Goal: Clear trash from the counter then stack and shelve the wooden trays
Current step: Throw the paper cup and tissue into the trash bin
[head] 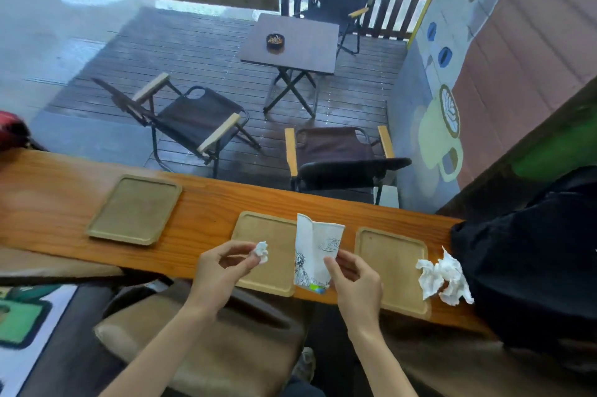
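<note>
Nearest the camera, two bare forearms reach in over the front edge of the wooden surface [206, 212]. The left hand [214, 270] pinches a small crumpled white tissue wad [262, 252] between thumb and fingertips. The right hand [353, 280] is closed on a flattened white paper cup [315, 251] printed with dark line drawings and a spot of green and blue at its lower end; the cup stands upright above the gap between two trays. The middle tray [274, 270], pale wood with rounded corners and a raised rim, lies under both hands. The right tray [395, 264] looks alike, and a larger crumpled white napkin [444, 278] rests on its right edge, beside a black bag [529, 254]. The left tray [134, 209] is darker and lies well apart from the others. Beyond the surface, on a wet deck, folding chairs surround a small table [290, 41] bearing an ashtray [275, 40].
</note>
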